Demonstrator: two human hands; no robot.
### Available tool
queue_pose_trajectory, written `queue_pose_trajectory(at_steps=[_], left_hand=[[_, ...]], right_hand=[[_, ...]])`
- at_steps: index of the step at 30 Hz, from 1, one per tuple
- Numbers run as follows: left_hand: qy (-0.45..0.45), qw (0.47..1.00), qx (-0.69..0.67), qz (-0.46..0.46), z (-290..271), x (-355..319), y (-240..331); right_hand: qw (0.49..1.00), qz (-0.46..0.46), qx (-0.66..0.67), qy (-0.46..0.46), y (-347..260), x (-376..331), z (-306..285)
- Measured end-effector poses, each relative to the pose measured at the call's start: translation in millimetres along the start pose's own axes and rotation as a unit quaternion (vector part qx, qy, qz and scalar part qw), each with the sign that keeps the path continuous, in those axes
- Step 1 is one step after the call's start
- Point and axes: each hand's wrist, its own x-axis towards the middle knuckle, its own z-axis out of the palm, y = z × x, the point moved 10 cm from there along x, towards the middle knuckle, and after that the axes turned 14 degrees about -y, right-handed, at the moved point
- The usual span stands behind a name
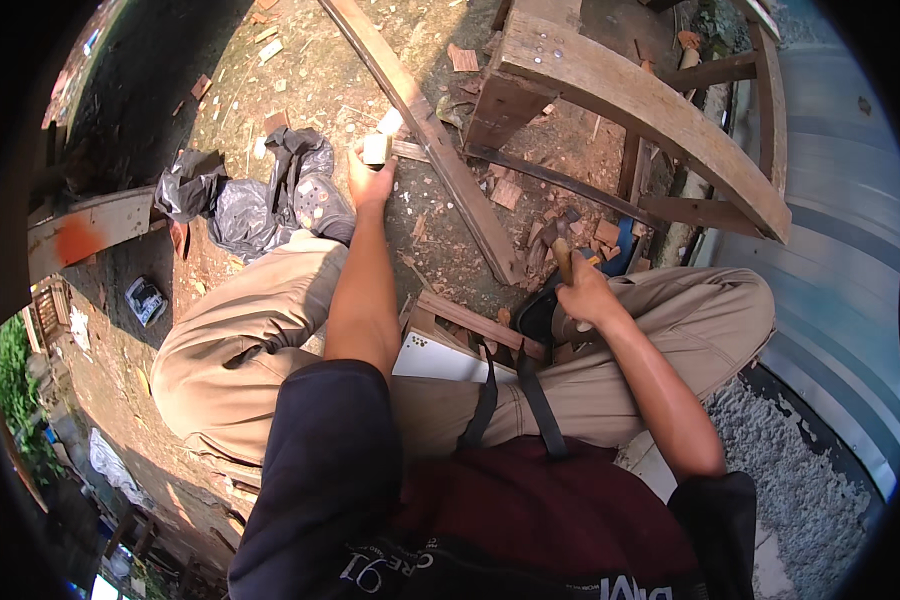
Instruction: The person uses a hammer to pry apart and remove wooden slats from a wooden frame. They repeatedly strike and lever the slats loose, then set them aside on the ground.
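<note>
Your hands — block and hammer
Your left hand (370, 183) grips a small pale wooden block (376, 148) far out; your right hand (585, 296) clasps a wooden-handled hammer (560, 248) — near your knee.

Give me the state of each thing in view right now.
Left hand: stretched forward, gripping a small pale block.
Right hand: closed on a hammer, head up.
Long plank: lying diagonally on the ground.
Wooden frame: standing, curved top beam.
Black plastic bag: crumpled on the dirt.
</note>
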Motion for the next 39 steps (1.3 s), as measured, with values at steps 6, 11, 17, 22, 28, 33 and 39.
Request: queue_pose_trajectory(at_steps=[6, 11, 17, 22, 28, 33, 39], left_hand=[[-0.029, 0.917, -0.337, -0.213, 122, -78, -62], [-0.156, 0.86, -0.437, -0.214, 154, -125, -67], [-0.172, 0.873, -0.387, -0.24, 123, -110, -60], [-0.174, 0.9, -0.351, -0.194, 106, -108, -41], [-0.196, 0.903, -0.343, -0.169, 116, -110, -16], [-0.14, 0.912, -0.341, -0.178, 122, -88, -48], [-0.156, 0.899, -0.387, -0.134, 144, -77, -45]], right_hand=[[0.978, 0.095, -0.098, -0.156, -3, 70, 36], [0.977, 0.043, -0.128, -0.167, -45, 49, 48], [0.981, -0.047, -0.089, -0.165, -71, 49, 75], [0.978, 0.006, -0.108, -0.176, -64, 54, 80], [0.978, 0.032, -0.059, -0.195, -49, 61, 74], [0.974, -0.03, -0.105, -0.201, -58, 62, 75], [0.987, -0.075, -0.036, -0.134, -30, 81, 82]])
